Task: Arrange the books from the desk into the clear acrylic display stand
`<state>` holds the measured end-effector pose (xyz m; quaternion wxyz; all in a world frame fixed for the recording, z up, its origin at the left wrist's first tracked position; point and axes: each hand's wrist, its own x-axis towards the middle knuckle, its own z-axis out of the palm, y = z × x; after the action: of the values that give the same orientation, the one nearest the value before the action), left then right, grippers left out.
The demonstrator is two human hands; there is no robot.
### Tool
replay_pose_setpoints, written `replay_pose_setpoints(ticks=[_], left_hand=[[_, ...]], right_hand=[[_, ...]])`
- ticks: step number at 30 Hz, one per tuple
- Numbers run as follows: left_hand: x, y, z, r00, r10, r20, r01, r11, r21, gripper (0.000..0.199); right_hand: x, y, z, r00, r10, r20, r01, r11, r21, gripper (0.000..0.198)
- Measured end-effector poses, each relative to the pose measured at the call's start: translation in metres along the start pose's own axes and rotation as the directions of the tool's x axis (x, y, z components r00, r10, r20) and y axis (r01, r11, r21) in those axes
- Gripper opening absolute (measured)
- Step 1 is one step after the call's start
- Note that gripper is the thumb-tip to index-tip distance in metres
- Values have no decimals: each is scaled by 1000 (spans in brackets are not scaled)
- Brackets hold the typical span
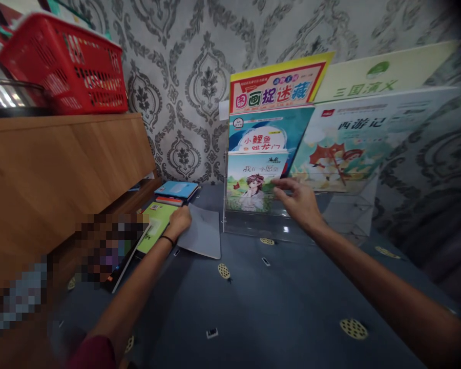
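My left hand is closed at the left edge of a thin grey booklet, which lies tilted just above or on the cloth. Its fingertips are partly hidden. Beside it, to the left, are a green book and a small stack topped by a blue book. My right hand pinches the right edge of a small picture book showing a cartoon child. That book stands upright in the front tier of a clear acrylic book rack, before a teal book and a yellow-bordered book.
Two larger books, one with a red umbrella and one pale green, fill the rack's right side. A wooden cabinet carrying a red basket and metal bowl borders the left. Dark patterned cloth covers the surface.
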<state>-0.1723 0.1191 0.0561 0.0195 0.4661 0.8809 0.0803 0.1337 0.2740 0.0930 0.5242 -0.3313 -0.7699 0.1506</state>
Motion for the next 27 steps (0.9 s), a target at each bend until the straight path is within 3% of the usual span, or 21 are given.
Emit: replay_pose_setpoints(ticks=[10,16,20,24,27], left_hand=[[-54,10,2,985,171,-39,-163,976,146,46],[-69,-28,-16,974,141,-175,-88,956,280,36],[-64,-58,-28,996,32,-80,-5,948,317,45],[-51,-74,-41,993,49,109,-84,937,339,52],[-45,-81,-51,983,68,171,-125,930,347,49]], right_hand=[[-6,-11,-1,998,70,4,-70,997,-15,32],[-8,-17,-1,997,73,17,-72,996,-51,33],[-13,-22,4,997,62,-49,-64,997,-49,31],[-19,-24,13,991,80,-111,-84,996,-31,34],[-24,-25,19,987,92,-132,-92,996,7,34]])
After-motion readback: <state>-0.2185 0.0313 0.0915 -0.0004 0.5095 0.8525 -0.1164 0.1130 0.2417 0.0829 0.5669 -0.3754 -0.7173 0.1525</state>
